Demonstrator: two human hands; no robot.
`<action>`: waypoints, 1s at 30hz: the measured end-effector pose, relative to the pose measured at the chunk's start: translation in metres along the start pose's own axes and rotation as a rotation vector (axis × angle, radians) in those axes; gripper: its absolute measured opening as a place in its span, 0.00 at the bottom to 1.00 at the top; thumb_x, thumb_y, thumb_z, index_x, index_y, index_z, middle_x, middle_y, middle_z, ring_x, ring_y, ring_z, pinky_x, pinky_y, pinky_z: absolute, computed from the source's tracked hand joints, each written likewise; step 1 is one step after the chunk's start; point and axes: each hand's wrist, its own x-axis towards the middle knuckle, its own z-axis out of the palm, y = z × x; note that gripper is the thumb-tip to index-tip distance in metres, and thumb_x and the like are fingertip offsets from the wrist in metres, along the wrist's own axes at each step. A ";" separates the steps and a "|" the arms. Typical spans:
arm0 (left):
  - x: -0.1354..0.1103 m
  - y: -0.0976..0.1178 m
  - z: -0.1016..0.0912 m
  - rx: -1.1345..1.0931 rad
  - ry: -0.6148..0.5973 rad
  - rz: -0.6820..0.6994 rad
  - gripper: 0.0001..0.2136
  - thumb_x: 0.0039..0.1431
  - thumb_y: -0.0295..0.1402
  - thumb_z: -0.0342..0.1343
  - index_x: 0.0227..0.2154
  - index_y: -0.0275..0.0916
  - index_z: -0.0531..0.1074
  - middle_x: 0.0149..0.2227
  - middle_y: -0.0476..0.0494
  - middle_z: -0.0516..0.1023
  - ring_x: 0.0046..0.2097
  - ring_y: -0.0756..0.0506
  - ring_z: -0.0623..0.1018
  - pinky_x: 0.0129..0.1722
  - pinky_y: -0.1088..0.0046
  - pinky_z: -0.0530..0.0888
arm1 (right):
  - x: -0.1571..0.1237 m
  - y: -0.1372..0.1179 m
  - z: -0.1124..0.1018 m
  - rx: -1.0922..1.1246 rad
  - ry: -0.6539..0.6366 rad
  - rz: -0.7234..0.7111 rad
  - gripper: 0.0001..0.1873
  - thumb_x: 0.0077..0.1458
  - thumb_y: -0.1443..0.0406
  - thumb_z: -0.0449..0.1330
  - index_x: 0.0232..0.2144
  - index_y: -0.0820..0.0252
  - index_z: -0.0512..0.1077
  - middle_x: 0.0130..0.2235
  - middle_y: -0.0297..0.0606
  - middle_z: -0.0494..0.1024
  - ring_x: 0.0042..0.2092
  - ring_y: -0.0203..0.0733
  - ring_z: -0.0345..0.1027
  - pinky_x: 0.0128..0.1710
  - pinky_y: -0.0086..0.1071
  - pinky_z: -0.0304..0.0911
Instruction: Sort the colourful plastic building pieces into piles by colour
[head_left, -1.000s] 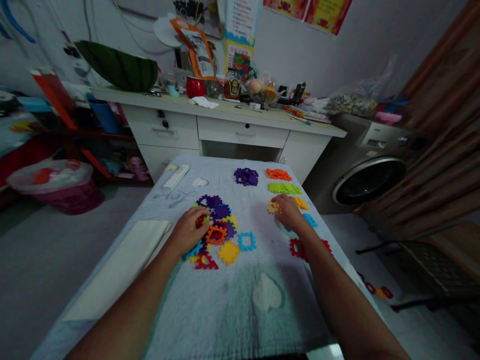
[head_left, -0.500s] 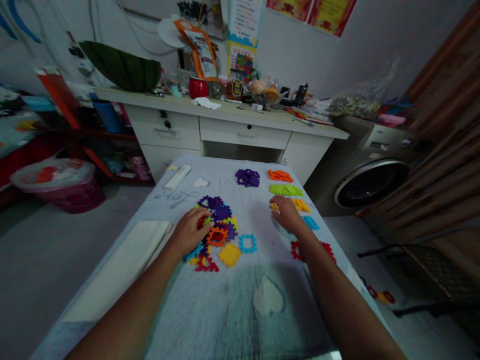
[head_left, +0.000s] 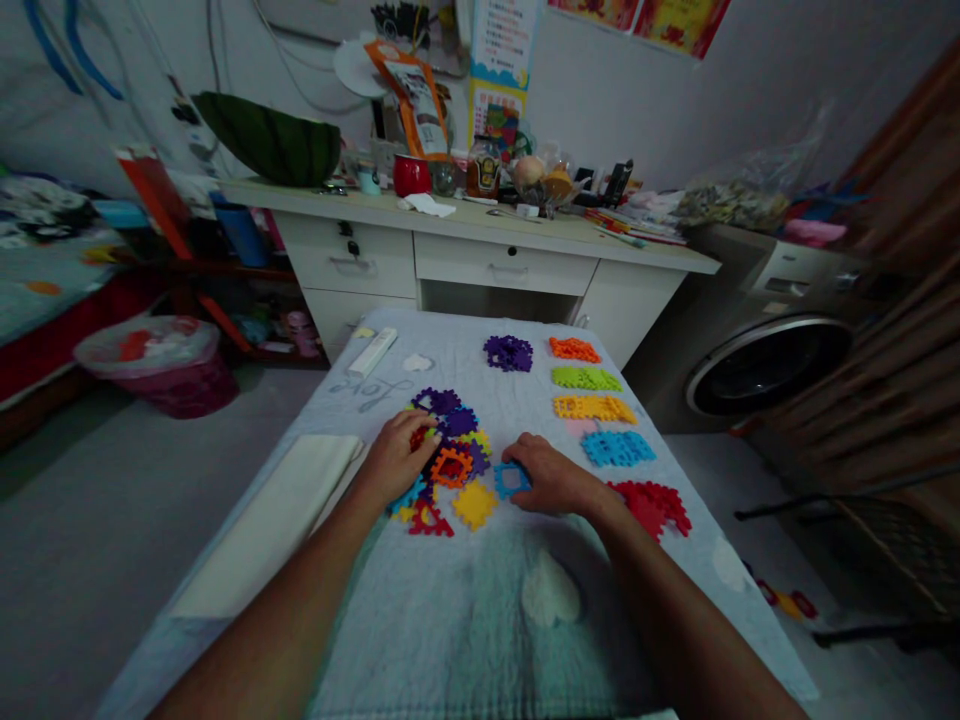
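A mixed heap of toothed plastic building pieces lies left of the middle of the cloth-covered table. My left hand rests at the heap's left side, thumb and fingers curled about a red building piece, partly hidden by them. On the heap's near side are an orange square frame, a yellow piece and a red triangular frame. Just right of the heap, my right hand has its fingers closed on the right edge of a blue square frame piece, which is low over or on the cloth.
Sorted groups line the right: orange, lime, yellow, blue, red. A purple group lies at the back. A white strip-shaped object sits back left. A cluttered desk stands behind.
My right hand has left the yellow group, moving left and nearer, and has taken hold of the blue square frame. The left hand stays at the heap. The camera view has shifted slightly.
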 end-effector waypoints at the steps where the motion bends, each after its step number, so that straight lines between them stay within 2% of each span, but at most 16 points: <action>1: 0.000 0.001 0.000 -0.005 0.003 -0.005 0.13 0.58 0.41 0.52 0.40 0.40 0.74 0.48 0.41 0.74 0.52 0.42 0.73 0.56 0.59 0.68 | 0.000 0.001 -0.001 0.011 0.010 0.004 0.24 0.44 0.67 0.66 0.46 0.62 0.70 0.45 0.43 0.69 0.46 0.45 0.63 0.49 0.37 0.60; 8: 0.000 0.008 -0.005 -0.048 0.032 -0.029 0.12 0.59 0.41 0.51 0.40 0.41 0.74 0.47 0.42 0.75 0.51 0.42 0.74 0.55 0.61 0.69 | -0.008 0.016 -0.015 0.007 0.104 0.100 0.25 0.44 0.70 0.64 0.48 0.63 0.69 0.44 0.43 0.68 0.46 0.44 0.63 0.50 0.37 0.60; 15: 0.001 0.010 -0.008 -0.060 0.046 -0.013 0.13 0.59 0.42 0.51 0.39 0.41 0.73 0.45 0.43 0.75 0.50 0.42 0.75 0.54 0.62 0.70 | -0.020 0.058 -0.040 -0.131 0.257 0.250 0.25 0.45 0.70 0.63 0.48 0.62 0.69 0.47 0.45 0.69 0.48 0.46 0.63 0.51 0.39 0.58; 20: 0.000 0.010 -0.009 -0.003 0.041 0.032 0.13 0.59 0.42 0.52 0.40 0.40 0.73 0.47 0.41 0.75 0.51 0.42 0.74 0.55 0.62 0.70 | -0.043 0.082 -0.052 -0.226 0.239 0.367 0.22 0.45 0.69 0.63 0.46 0.63 0.71 0.46 0.46 0.71 0.48 0.48 0.64 0.50 0.39 0.57; 26: 0.000 0.013 -0.010 0.053 0.031 0.065 0.13 0.58 0.41 0.51 0.40 0.40 0.74 0.47 0.40 0.75 0.52 0.41 0.74 0.55 0.60 0.69 | -0.058 0.085 -0.042 -0.254 0.165 0.386 0.26 0.45 0.70 0.63 0.50 0.60 0.70 0.49 0.46 0.72 0.51 0.51 0.63 0.50 0.40 0.56; 30: 0.000 0.013 -0.010 0.060 0.035 0.063 0.13 0.57 0.41 0.52 0.39 0.41 0.74 0.46 0.41 0.75 0.51 0.41 0.74 0.55 0.60 0.70 | -0.059 0.082 -0.034 -0.307 0.172 0.433 0.27 0.45 0.73 0.61 0.50 0.57 0.70 0.52 0.48 0.71 0.52 0.55 0.62 0.48 0.44 0.57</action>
